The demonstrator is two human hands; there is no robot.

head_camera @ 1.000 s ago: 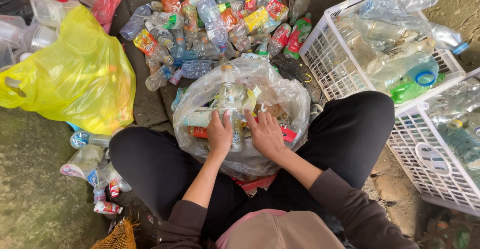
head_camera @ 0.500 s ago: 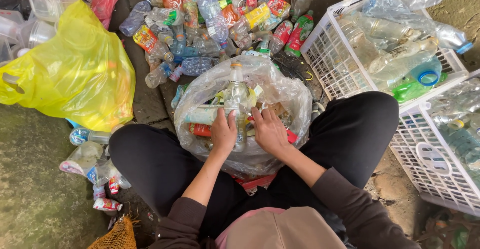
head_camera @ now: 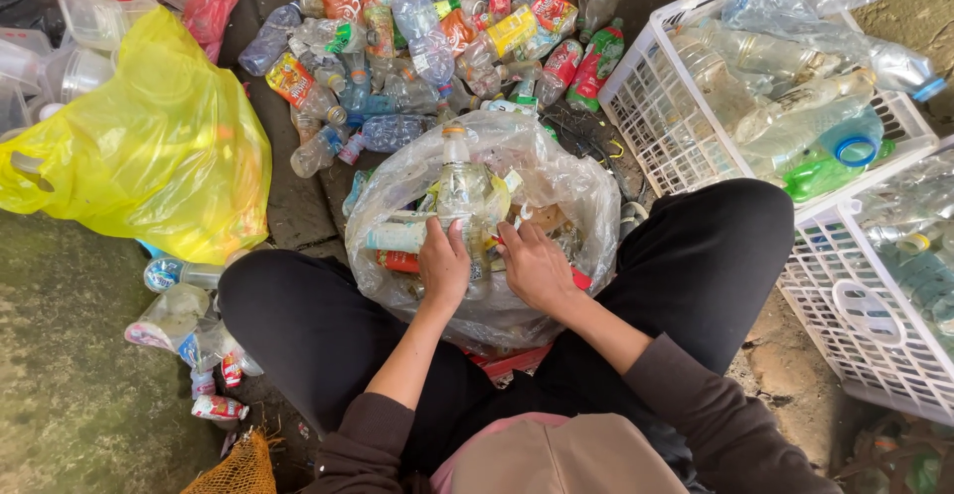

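We see our left hand (head_camera: 442, 263) and right hand (head_camera: 535, 267) gripping a clear bottle (head_camera: 463, 196) upright inside the clear plastic bag (head_camera: 586, 191) between our knees; a snagged bottle could tear the thin bag.

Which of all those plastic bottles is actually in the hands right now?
The clear bottle standing upright in the transparent bag, held by the left hand; the others lie loose on the ground or in baskets.
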